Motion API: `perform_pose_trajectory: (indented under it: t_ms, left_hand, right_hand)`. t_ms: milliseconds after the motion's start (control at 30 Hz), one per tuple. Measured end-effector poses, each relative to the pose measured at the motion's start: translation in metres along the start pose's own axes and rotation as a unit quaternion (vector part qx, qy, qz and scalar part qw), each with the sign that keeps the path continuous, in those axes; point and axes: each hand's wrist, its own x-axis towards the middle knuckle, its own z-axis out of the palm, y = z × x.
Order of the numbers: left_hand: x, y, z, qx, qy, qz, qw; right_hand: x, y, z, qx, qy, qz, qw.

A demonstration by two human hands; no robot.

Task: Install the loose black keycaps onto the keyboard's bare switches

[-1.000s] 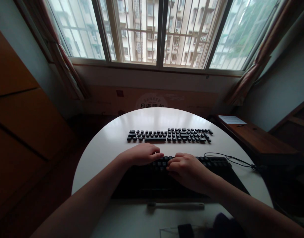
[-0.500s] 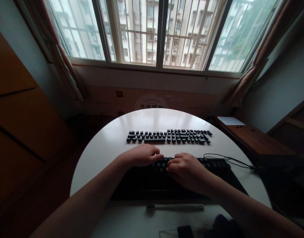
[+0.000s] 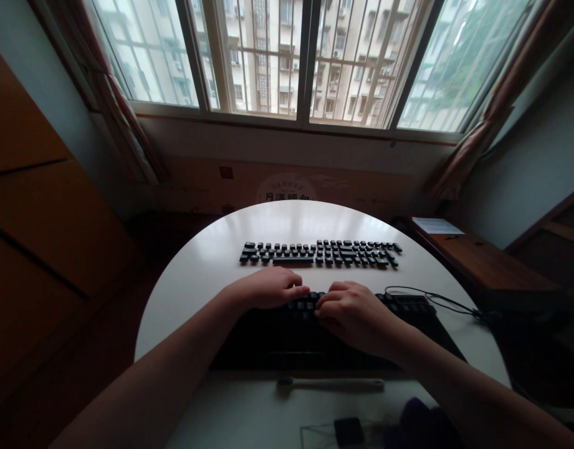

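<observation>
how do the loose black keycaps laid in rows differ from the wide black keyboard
The loose black keycaps are separate pieces; the wide black keyboard is one body. The keycaps lie farther off, untouched; the keyboard lies nearer, partly covered by the left hand and right hand. Both are black.

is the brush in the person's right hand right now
No, the brush lies on the white table, apart from the right hand, whose fingers are at the black keyboard.
</observation>
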Motion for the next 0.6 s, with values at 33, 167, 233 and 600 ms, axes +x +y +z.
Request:
perform_pose_trajectory:
  t_ms: [33, 167, 233, 600]
  left_hand:
    - [0.000, 0.000, 0.000, 0.000, -0.001, -0.001, 1.000]
    - [0.000, 0.000, 0.000, 0.000, -0.005, -0.002, 1.000]
    - [0.000, -0.001, 0.000, -0.003, -0.007, -0.002, 1.000]
    - [0.001, -0.003, -0.001, -0.013, -0.024, -0.024, 0.999]
  right_hand:
    - [0.000, 0.001, 0.001, 0.005, 0.002, -0.001, 1.000]
    - [0.000, 0.005, 0.003, 0.034, 0.011, 0.008, 0.999]
    - [-0.001, 0.010, 0.003, 0.065, 0.020, 0.031, 0.997]
    - [-0.003, 0.019, 0.009, 0.146, 0.021, 0.047, 0.988]
